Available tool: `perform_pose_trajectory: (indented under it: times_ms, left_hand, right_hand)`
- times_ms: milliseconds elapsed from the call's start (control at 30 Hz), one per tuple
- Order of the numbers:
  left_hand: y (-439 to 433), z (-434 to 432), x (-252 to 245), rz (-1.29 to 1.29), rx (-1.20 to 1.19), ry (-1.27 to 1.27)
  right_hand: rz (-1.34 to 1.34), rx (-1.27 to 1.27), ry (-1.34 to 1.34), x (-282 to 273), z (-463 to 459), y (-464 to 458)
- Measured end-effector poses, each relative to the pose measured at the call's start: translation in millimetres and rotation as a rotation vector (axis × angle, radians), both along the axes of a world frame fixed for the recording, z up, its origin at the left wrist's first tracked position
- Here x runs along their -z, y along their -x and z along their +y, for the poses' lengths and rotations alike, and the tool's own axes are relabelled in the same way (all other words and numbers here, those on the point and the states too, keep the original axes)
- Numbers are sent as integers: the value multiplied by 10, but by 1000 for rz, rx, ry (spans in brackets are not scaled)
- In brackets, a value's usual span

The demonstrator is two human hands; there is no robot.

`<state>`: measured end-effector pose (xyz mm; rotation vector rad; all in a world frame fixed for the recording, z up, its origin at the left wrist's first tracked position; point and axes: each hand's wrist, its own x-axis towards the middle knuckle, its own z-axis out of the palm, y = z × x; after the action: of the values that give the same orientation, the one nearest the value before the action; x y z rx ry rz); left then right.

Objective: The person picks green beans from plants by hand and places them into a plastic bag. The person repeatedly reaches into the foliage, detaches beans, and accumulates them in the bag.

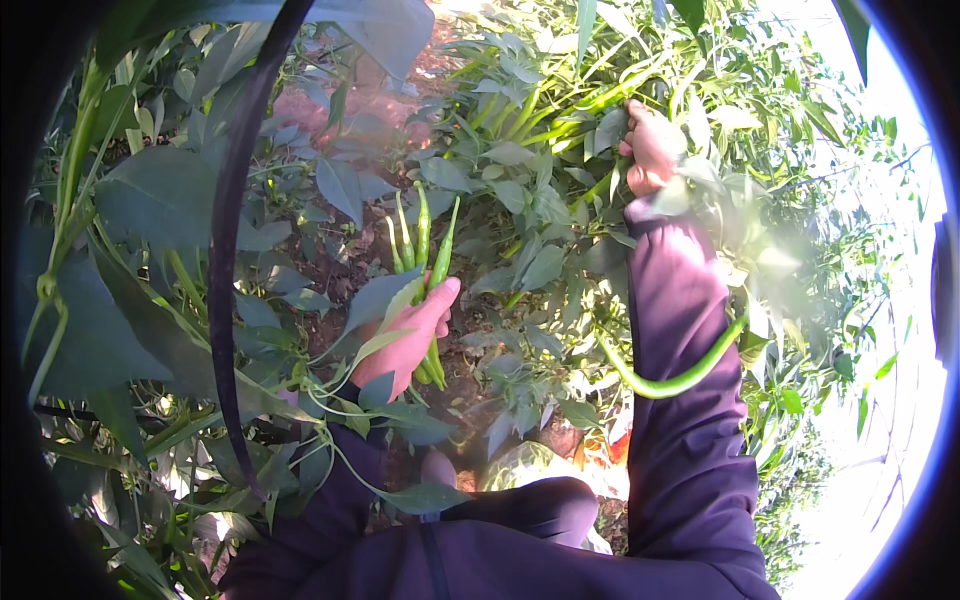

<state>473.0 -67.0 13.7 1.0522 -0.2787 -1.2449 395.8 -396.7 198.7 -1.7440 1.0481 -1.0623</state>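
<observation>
My left hand [409,337] is closed around a small bunch of long green chili peppers [424,225]. Their thin tips point up past my thumb, and the other ends stick out below my fingers. Farther up and to the right, my right hand [656,154] reaches into a leafy pepper plant [517,187]. Its fingers are curled beside several long green peppers [600,101] hanging among the leaves; whether they grip one is hard to make out. A single curved green pepper [664,388] hangs in front of my right sleeve.
A dark curved strip [229,210] crosses the left side close to the camera. Big leaves [161,195] and stems stand before my left arm. Bare soil [465,405] shows between the rows. A translucent plastic bag [529,465] lies low by my leg. Strong sunlight washes out the right side.
</observation>
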Motion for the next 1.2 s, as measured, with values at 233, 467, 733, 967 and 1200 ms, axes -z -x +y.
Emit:
perform_pose_trajectory:
  times_ms: [233, 467, 733, 967, 1200]
  left_hand:
    - [1, 43, -41, -43, -44, 2]
    - [8, 9, -8, -63, -52, -23]
    - [-22, -6, -44, -85, -69, -11]
    - [-91, -100, -108, -43, -51, -19]
    - [-152, -269, -26, -48, 3, -13]
  right_hand:
    - [8, 148, 142, -132, -996, -61]
    - [173, 129, 372, -151, -1551, -162]
    - [29, 195, 168, -246, -1150, -269]
    - [34, 0, -97, -449, -681, -88]
    - [-35, -109, -109, -407, -638, -16]
